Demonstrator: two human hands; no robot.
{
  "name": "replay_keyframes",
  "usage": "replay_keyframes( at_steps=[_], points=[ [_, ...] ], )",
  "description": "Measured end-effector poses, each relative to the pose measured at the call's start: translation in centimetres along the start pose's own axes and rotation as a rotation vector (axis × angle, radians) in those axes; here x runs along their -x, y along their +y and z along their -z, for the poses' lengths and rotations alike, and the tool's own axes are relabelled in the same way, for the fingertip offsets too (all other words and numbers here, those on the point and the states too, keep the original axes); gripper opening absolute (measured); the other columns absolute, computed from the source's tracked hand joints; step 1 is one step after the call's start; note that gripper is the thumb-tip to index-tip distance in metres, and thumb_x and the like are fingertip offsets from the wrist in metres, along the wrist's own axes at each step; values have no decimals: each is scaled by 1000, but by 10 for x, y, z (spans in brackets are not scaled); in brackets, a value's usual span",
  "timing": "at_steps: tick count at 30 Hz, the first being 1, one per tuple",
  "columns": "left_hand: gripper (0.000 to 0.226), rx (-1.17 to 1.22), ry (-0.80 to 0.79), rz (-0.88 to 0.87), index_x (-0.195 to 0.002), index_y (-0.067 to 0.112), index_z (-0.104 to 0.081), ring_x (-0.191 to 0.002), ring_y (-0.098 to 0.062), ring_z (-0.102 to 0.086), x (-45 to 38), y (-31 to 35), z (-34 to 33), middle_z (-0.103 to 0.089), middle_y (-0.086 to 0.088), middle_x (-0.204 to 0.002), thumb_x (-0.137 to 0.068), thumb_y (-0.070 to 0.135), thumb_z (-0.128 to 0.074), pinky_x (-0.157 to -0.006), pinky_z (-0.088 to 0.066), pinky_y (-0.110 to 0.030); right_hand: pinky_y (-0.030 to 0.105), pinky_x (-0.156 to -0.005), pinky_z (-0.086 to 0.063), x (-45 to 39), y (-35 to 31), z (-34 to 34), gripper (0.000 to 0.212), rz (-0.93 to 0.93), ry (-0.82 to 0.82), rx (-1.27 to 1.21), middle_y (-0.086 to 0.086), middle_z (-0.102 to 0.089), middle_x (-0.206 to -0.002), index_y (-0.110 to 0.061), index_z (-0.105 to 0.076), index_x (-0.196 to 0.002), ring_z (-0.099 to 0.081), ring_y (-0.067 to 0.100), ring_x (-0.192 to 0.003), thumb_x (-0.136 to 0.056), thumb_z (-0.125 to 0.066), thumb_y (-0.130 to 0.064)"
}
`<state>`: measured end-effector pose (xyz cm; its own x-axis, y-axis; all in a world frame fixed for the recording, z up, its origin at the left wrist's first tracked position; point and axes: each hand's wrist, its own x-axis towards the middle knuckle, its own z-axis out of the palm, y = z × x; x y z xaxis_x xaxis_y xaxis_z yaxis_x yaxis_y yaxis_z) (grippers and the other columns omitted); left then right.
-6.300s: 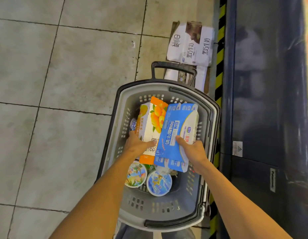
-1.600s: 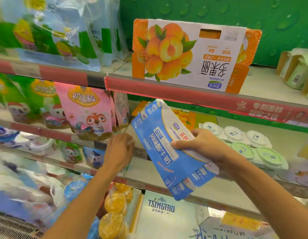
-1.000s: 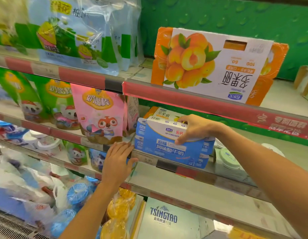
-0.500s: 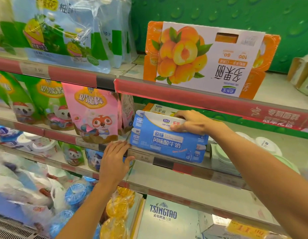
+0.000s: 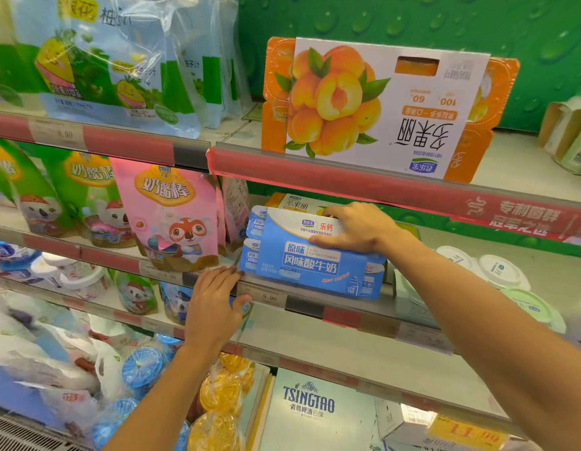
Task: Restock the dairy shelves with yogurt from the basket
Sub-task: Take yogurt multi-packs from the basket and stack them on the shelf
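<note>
blue yogurt pack out of the basket — now on the middle shelf, upright, facing out

The top shelf carries clear bags of juice pouches on the left and an orange peach yogurt pack standing upside down beside them. On the middle shelf stand green snack bags and a pink snack bag, then a blue yogurt pack at the front edge, with white-lidded cups to its right. Round tubs sit on the shelf below.
</note>
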<state>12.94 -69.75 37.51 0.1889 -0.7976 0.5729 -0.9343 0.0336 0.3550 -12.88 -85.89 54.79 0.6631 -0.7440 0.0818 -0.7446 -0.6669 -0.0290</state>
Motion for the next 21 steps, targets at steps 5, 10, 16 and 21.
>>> replay_keyframes(
  at_steps=[5, 10, 16, 21],
  points=[
    [52, 9, -9, 5, -120, 7, -69, -121, -30, -57, -2, 3, 3, -69, -9, -122, -74, 24, -87, -113, -35, -47, 37, -70, -58, -1, 1, 2, 78, -11, -28, 16, -10, -68, -97, -27, -50, -127, -65, 12, -77, -79, -39, -88],
    [52, 2, -42, 12, -121, 8, -68, -122, -30, -57, -3, 5, 6, -68, -10, -123, -75, 24, -86, -114, -35, -48, 36, -74, -55, 11, -5, -5, 69, 32, 25, 114, 0, -67, -111, -23, -49, -124, -63, 18, -86, -90, -30, -80],
    [51, -7, -73, 20, -121, 7, -68, -122, -31, -57, -4, 8, 11, -68, -11, -124, -75, 23, -85, -115, -34, -48, 46, -104, -39, 20, -20, -11, 66, -61, 86, 96, 5, -57, -138, -17, -46, -135, -53, 25, -122, -96, -34, -69],
    [54, -58, -180, 29, -127, 8, -64, -126, -30, -55, -8, 14, 23, -65, -11, -130, -81, 32, -79, -117, -29, -45, 44, -104, -37, 33, -34, -24, 58, -158, 284, 39, 5, -58, -135, -16, -47, -134, -54, 25, -121, -98, -42, -61]
  ],
)
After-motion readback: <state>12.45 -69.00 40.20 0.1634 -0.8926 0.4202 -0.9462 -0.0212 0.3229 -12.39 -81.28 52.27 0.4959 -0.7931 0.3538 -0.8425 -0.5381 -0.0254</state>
